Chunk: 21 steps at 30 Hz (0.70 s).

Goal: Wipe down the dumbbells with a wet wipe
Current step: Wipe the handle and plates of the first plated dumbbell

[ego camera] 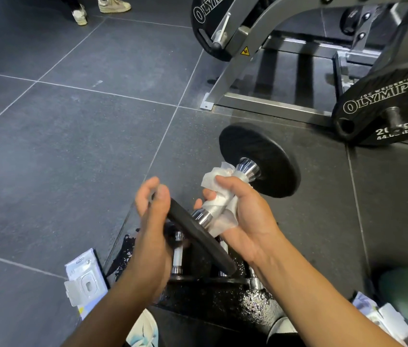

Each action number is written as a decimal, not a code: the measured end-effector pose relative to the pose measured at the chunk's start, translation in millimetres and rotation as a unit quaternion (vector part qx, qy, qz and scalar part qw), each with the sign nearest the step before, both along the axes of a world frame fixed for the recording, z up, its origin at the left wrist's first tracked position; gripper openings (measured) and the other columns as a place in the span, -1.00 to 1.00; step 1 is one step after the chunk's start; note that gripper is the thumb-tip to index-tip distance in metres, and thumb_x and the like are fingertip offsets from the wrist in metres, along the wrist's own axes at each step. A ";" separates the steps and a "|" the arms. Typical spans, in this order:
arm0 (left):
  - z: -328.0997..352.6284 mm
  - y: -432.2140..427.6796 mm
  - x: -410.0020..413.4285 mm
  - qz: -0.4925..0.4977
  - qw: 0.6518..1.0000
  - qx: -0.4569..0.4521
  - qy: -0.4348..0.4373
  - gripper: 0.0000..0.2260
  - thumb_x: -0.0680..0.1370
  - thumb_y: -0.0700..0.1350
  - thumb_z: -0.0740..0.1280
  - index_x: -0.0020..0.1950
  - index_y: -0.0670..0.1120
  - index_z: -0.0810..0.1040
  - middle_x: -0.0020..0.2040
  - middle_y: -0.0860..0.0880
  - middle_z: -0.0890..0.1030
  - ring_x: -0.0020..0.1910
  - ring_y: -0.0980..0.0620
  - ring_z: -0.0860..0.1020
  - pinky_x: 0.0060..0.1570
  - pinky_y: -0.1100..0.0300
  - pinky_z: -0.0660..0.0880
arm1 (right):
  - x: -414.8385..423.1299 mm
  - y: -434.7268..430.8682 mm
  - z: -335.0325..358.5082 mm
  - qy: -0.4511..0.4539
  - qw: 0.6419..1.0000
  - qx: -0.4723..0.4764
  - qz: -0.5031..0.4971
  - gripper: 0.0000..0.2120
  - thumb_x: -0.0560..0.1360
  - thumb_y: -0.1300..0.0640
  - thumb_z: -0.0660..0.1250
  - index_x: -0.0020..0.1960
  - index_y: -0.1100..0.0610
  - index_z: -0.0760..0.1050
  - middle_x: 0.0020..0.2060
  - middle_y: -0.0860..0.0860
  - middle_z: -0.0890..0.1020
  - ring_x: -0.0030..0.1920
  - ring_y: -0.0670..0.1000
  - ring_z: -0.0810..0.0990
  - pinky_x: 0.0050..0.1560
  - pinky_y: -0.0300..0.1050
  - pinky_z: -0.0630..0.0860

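Left hand [151,221] grips plate [199,240] edge, right hand [248,216] wipe [213,177]

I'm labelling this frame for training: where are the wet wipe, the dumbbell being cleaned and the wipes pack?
wet wipe [209,177]: head view, on its loose upper fold.
dumbbell [260,156]: head view, on the far black plate.
wipes pack [85,274]: head view, on its white top face.

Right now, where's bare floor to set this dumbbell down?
Biggest free patch: grey tiles left of the left hand, between the wipes pack, the shoes and the machine frame. Smaller: dark floor right of the dumbbell, below the weight plate. Crowded: beneath the right hand and its wipe, where other dumbbells lie.
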State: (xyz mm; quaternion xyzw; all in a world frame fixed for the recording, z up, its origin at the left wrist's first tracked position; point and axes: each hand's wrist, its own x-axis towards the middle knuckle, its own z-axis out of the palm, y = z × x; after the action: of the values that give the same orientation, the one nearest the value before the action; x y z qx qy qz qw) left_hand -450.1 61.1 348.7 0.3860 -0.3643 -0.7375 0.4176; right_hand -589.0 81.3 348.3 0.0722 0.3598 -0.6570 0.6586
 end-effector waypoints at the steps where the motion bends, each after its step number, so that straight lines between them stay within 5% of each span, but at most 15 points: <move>1: -1.4 1.9 -1.1 -0.023 0.993 0.108 0.037 -0.67 0.46 0.20 0.50 0.18 0.16 0.63 0.18 -0.07 0.62 0.05 0.13 0.74 -0.22 0.01 0.71 | 0.1 0.7 -0.1 0.001 1.000 0.001 -0.001 -0.90 0.59 0.23 0.31 0.02 0.12 0.40 -0.37 0.11 0.48 -0.34 0.10 0.49 -0.12 0.02 0.49; 5: -4.4 -2.7 4.1 -0.087 0.970 0.217 0.062 -0.41 0.36 0.09 0.50 0.37 0.01 0.53 0.37 -0.34 0.52 0.20 -0.13 0.70 -0.22 -0.21 0.67 | -1.0 3.2 -3.9 0.003 1.000 -0.004 -0.003 -0.86 0.59 0.24 0.30 0.04 0.09 0.35 -0.37 0.10 0.43 -0.37 0.07 0.45 -0.24 -0.04 0.50; 8: 1.4 -1.7 2.2 -0.100 0.962 0.241 0.076 -0.64 0.30 0.04 0.48 0.05 -0.07 0.73 0.03 -0.23 0.68 -0.12 -0.11 0.75 -0.33 -0.13 0.66 | -1.6 1.9 -7.7 0.012 1.000 -0.010 -0.014 -0.84 0.58 0.25 0.32 0.05 0.08 0.36 -0.39 0.08 0.40 -0.35 0.05 0.41 -0.17 -0.01 0.55; 10: -1.1 -3.5 2.0 -0.082 0.947 0.301 0.075 -0.53 0.29 0.08 0.39 0.09 -0.15 0.68 -0.04 -0.22 0.66 -0.21 -0.18 0.75 -0.30 -0.26 0.64 | -3.4 1.1 -8.5 0.017 1.000 -0.004 -0.026 -0.84 0.55 0.26 0.35 -0.01 0.10 0.38 -0.42 0.05 0.36 -0.32 0.03 0.34 -0.11 -0.02 0.43; 13: -7.3 -4.7 5.0 -0.172 0.896 0.390 0.123 -0.35 0.39 0.19 0.32 0.26 -0.29 0.63 0.13 -0.33 0.67 0.00 -0.45 0.70 0.04 -0.56 0.51 | -7.2 0.9 -5.6 0.023 0.999 -0.017 -0.030 -0.78 0.47 0.25 0.38 -0.08 0.09 0.33 -0.46 0.00 0.29 -0.38 -0.02 0.30 -0.23 -0.11 0.34; 16: -19.7 -2.4 10.0 -0.260 0.862 0.412 0.143 -0.24 0.48 0.33 0.19 0.26 -0.31 0.68 0.28 -0.47 0.59 0.17 -0.52 0.62 0.02 -0.44 0.60 | -11.7 -0.1 -2.0 0.023 0.999 -0.038 -0.028 -0.71 0.41 0.24 0.41 -0.07 0.06 0.29 -0.45 -0.03 0.24 -0.37 -0.04 0.28 -0.30 -0.17 0.34; 18: -22.8 -2.8 8.1 -0.277 0.862 0.397 0.151 -0.21 0.52 0.36 0.13 0.30 -0.32 0.65 0.31 -0.47 0.56 0.25 -0.52 0.59 0.09 -0.45 0.58 | -16.9 -0.7 -2.4 0.047 0.998 -0.042 -0.017 -0.71 0.44 0.22 0.41 -0.01 0.06 0.31 -0.42 -0.02 0.26 -0.33 -0.02 0.30 -0.24 -0.13 0.32; 21: -20.1 -1.5 -1.1 -0.154 0.925 0.325 0.123 -0.40 0.42 0.17 0.35 0.27 -0.24 0.57 0.23 -0.35 0.60 0.23 -0.43 0.62 0.03 -0.56 0.53 | -23.7 -1.4 -3.4 0.110 0.993 -0.044 -0.005 -0.81 0.55 0.20 0.39 0.06 0.08 0.38 -0.37 0.04 0.41 -0.35 0.02 0.46 -0.24 -0.09 0.39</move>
State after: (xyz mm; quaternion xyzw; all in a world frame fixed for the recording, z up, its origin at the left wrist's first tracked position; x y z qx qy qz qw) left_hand -451.2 59.5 328.5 0.3459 -0.1056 -0.9124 0.1918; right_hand -612.7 79.9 344.9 -0.0282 0.4006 -0.6793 0.6142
